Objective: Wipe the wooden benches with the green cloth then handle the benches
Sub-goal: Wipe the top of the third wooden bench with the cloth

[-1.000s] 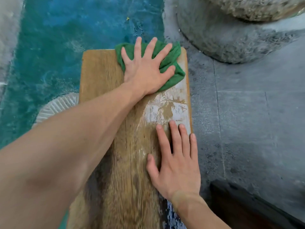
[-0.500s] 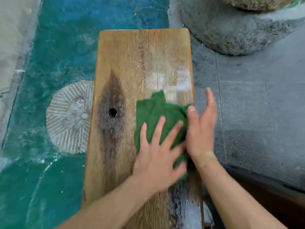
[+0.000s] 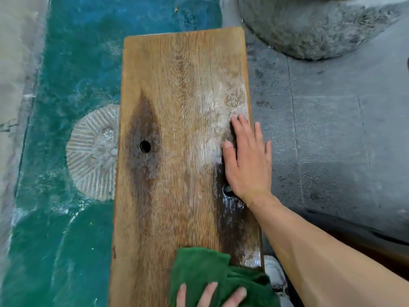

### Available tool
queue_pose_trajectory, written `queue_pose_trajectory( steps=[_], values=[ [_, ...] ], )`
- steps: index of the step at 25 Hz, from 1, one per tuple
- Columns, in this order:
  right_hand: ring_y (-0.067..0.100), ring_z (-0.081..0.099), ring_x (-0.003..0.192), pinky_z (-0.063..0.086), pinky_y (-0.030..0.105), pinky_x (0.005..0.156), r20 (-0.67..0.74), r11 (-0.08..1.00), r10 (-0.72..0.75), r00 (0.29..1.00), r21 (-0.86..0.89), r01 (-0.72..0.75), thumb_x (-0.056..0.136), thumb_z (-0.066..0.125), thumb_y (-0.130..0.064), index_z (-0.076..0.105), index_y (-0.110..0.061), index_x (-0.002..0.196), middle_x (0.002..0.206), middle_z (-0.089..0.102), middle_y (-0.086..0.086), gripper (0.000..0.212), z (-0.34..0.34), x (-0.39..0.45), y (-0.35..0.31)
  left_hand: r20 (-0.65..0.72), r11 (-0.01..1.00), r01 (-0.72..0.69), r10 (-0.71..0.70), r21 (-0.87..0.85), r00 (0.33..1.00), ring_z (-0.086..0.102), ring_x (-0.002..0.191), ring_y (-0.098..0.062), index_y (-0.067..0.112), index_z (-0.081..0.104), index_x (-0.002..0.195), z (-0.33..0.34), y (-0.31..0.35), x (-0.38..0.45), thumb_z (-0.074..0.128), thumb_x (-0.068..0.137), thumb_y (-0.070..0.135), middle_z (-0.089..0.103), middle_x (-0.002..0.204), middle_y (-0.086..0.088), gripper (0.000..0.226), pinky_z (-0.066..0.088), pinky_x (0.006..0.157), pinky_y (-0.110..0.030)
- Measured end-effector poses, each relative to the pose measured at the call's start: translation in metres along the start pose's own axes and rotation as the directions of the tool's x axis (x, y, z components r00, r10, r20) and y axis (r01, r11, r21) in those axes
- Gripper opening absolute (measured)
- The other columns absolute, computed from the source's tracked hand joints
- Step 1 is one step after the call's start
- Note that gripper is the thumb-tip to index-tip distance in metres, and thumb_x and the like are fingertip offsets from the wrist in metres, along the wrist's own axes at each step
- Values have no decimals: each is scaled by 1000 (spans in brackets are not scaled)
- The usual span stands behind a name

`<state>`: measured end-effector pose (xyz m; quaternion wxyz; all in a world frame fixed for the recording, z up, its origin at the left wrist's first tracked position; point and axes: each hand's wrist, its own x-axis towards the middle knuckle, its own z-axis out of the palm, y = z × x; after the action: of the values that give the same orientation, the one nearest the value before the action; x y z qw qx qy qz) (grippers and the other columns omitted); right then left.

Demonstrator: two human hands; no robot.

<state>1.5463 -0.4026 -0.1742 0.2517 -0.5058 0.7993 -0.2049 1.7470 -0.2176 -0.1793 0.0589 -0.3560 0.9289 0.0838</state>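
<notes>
Green cloth point(image 3: 199, 268) under left hand point(image 3: 209, 295) (fingers spread) | right hand point(image 3: 247, 161) flat on bench point(image 3: 177, 96)

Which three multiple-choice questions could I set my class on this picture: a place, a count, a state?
1. Where on the wooden bench is the green cloth?
A. far end
B. near end, under the left hand
C. middle, over a hole
2. How many round holes show in the bench top?
A. one
B. two
C. four
3. How does the right hand lie?
A. flat, fingers straight, on the bench
B. curled round the cloth
C. raised off the bench
Answers: 1 B, it is bunched at the near end; 2 B, one hole left, one by the right wrist; 3 A, the palm rests on the right edge.
</notes>
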Motion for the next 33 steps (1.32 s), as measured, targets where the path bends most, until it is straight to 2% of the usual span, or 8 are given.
queue_pose_trajectory(
  steps=[2,5,10,17,21,25,31,33],
  values=[
    [15,-3,156,2,56,124,25,1000,8,1000,-3,-8,100,18,-59,8,-46,157,165,1,-26,59,0,-1,0,171,988,84,-61,-133,983,36,143,-34,63,43,140,-5,-30,45,55,86,68,48,150,16,56,29,105,-75],
    [16,-4,156,-1,58,124,94,997,47,994,54,-52,94,8,-70,-5,-51,154,163,-6,-31,65,-6,6,2,12,996,34,-33,-81,999,36,143,-41,51,53,133,-37,-75,119,60,76,67,53,142,8,60,11,110,-82],
    [11,-4,155,-8,59,122,268,980,104,958,135,-144,85,3,-78,-27,-61,141,153,-18,-38,65,-20,19,-2,-122,992,-126,122,-29,985,31,149,-42,44,47,142,-57,-174,221,51,83,67,53,149,1,64,12,109,-82],
    [23,28,150,23,60,119,14,996,20,1000,-84,-19,91,26,-74,-5,-45,157,164,-9,-27,78,-3,15,0,-76,938,328,-337,-107,938,-1,158,-26,58,19,153,-93,-245,363,26,93,74,10,170,16,62,-1,119,-70],
    [16,29,148,28,50,119,-6,996,-53,999,-73,53,98,29,-62,12,-37,159,167,1,-21,69,1,19,4,-72,872,458,-475,-172,877,-3,158,-28,50,19,157,-81,-237,316,28,97,68,7,171,10,63,-2,122,-65],
    [-9,18,143,10,30,126,196,792,-12,980,600,-110,108,15,-47,22,-23,159,167,13,-13,57,-23,27,5,-37,862,488,-497,-138,867,-6,157,-33,52,13,158,-60,-169,231,25,94,74,3,171,9,68,-2,120,-68],
    [-22,60,92,45,3,84,241,540,125,963,797,-269,109,23,-44,55,-35,119,95,68,-38,35,-60,-29,-15,1,978,190,-190,-85,982,6,156,-36,46,25,157,-39,-23,122,30,95,64,13,171,5,65,6,119,-68],
    [-10,51,126,36,20,112,244,583,196,950,750,-313,100,31,-60,46,-40,142,132,58,-33,48,-52,-71,-5,-2,992,62,-62,-109,998,18,153,-37,39,36,154,-24,10,45,40,92,59,26,167,-1,64,13,120,-64]
  ],
)
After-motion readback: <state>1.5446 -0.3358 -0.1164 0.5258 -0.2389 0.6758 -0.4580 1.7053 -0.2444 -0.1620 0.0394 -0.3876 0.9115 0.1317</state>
